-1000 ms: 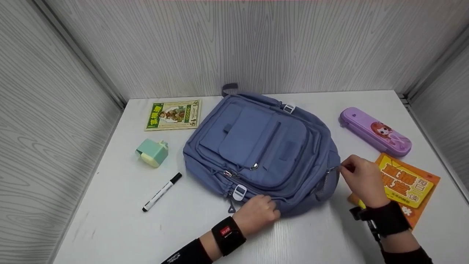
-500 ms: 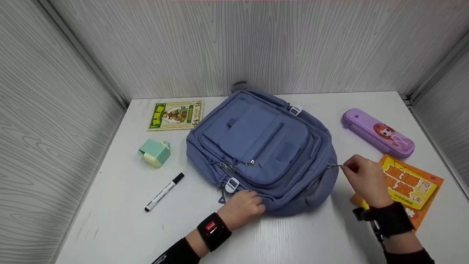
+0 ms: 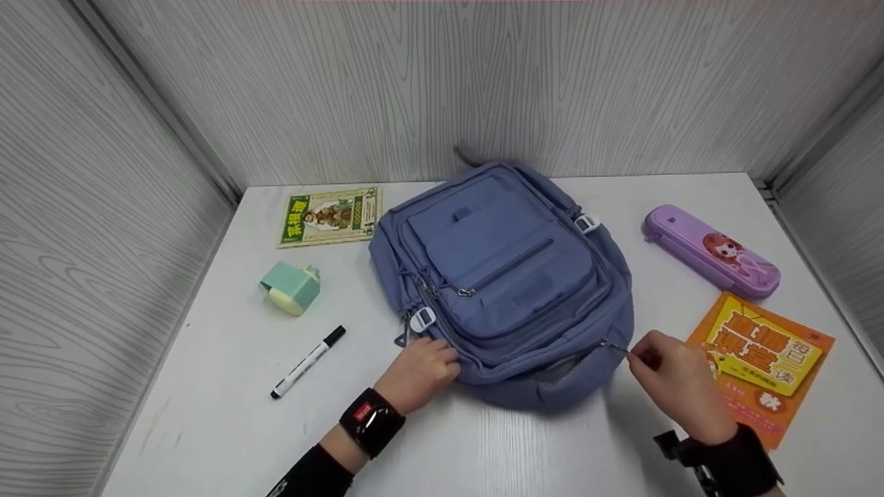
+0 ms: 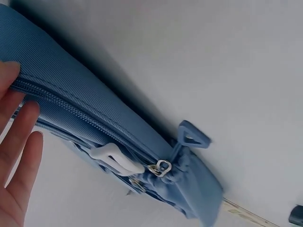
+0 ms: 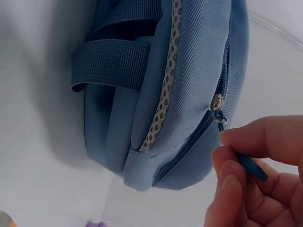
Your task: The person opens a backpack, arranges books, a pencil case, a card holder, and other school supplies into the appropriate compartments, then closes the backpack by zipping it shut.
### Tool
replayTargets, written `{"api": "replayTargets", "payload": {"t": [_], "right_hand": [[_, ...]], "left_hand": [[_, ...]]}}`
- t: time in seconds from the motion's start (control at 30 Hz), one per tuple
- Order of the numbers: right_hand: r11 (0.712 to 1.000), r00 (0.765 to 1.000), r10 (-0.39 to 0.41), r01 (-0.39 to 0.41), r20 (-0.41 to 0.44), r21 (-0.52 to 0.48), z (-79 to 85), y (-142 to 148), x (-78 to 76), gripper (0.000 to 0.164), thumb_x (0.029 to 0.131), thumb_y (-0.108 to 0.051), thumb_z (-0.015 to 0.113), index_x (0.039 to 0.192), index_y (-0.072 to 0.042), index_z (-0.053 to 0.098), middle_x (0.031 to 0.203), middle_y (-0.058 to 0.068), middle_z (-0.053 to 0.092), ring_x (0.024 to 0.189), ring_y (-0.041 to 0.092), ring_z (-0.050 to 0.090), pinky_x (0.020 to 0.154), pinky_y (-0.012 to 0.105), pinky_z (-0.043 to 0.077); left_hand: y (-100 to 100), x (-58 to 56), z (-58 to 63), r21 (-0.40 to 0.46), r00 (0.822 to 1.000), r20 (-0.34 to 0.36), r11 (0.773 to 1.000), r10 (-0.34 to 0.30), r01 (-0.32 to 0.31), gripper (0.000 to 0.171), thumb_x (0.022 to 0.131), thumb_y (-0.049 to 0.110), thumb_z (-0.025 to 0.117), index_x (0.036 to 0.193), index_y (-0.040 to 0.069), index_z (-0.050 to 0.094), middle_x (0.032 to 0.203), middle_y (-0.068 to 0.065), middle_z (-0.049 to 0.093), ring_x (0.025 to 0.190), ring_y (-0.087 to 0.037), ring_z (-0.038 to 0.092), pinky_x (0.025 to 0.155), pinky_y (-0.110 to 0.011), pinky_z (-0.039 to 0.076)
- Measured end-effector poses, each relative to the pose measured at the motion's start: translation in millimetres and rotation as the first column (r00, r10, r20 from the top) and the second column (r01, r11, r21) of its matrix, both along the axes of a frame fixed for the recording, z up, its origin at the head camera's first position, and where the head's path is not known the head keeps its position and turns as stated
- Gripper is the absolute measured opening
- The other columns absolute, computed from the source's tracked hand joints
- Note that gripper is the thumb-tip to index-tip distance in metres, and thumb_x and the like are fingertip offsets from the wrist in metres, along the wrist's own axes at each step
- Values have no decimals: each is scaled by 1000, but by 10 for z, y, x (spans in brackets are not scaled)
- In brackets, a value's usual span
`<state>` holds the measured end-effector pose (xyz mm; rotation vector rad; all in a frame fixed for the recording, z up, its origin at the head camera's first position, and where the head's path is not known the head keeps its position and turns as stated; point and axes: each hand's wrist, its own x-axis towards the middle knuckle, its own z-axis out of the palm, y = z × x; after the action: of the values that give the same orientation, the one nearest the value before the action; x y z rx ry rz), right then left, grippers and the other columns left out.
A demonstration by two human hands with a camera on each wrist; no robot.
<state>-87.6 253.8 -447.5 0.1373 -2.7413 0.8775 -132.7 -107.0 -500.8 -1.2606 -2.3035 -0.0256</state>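
Note:
A blue backpack (image 3: pixel 497 255) lies front side up on the white table, its top loop toward the back wall. My left hand (image 3: pixel 418 373) grips its near-left edge. In the left wrist view, the thumb and fingers (image 4: pixel 23 123) of that hand close on the fabric by a long zipper (image 4: pixel 80 113). At the bag's right end my right hand (image 3: pixel 680 376) pinches a zipper pull (image 5: pixel 251 166) between thumb and fingers. The pull's cord is stretched out from the metal slider (image 5: pixel 217 105), and part of the pull is hidden in the fingers.
On the left lie a green-and-yellow booklet (image 3: pixel 330 217), a mint-and-yellow box-shaped object (image 3: pixel 293 286) and a black-capped marker (image 3: pixel 307 362). A purple pencil case (image 3: pixel 715 250) and an orange book (image 3: pixel 763 366) lie on the right. Wood-grain panels (image 3: pixel 442 90) enclose the table.
The backpack has turned clockwise. My left hand has moved left and away from me with its near edge. My right hand has come closer to me, still pinching the zipper pull.

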Motion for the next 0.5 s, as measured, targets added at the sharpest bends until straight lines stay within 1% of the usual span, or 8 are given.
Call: {"api": "replayTargets", "payload": {"t": [0.13, 0.3, 0.4, 0.5], "right_hand": [[1000, 999, 23, -23, 34, -11, -49, -95, 83, 18, 77, 5, 72, 72, -10, 64, 63, -2, 59, 56, -1, 42, 51, 19, 39], [995, 993, 90, -88, 77, -36, -81, -217, 149, 19, 76, 5, 73, 74, -11, 63, 64, -4, 61, 58, -2, 43, 52, 19, 41], [991, 986, 130, -126, 106, -42, -82, -292, 163, 19, 77, 4, 73, 75, -13, 63, 66, -5, 60, 59, -2, 43, 53, 19, 40], [988, 980, 151, -145, 133, -53, -83, -354, 168, 19, 79, 2, 74, 76, -14, 62, 67, -6, 58, 60, -1, 42, 54, 19, 39]], "left_hand": [[-91, -72, -11, 34, 998, 18, 998, 57, -57, 13, 70, 5, 77, 66, 15, 70, 73, 6, 64, 70, -12, 56, 64, -26, 46], [-202, -189, -12, 52, 989, 33, 988, 144, -146, 12, 71, 5, 76, 65, 13, 71, 73, 4, 63, 70, -16, 55, 62, -28, 44], [-252, -257, -11, 59, 976, 40, 974, 216, -218, 11, 72, 6, 76, 64, 13, 71, 73, 2, 63, 70, -18, 55, 60, -30, 43], [-269, -294, -15, 59, 956, 47, 954, 290, -292, 10, 71, 7, 76, 65, 13, 72, 72, 0, 62, 70, -20, 56, 60, -32, 43]]}}
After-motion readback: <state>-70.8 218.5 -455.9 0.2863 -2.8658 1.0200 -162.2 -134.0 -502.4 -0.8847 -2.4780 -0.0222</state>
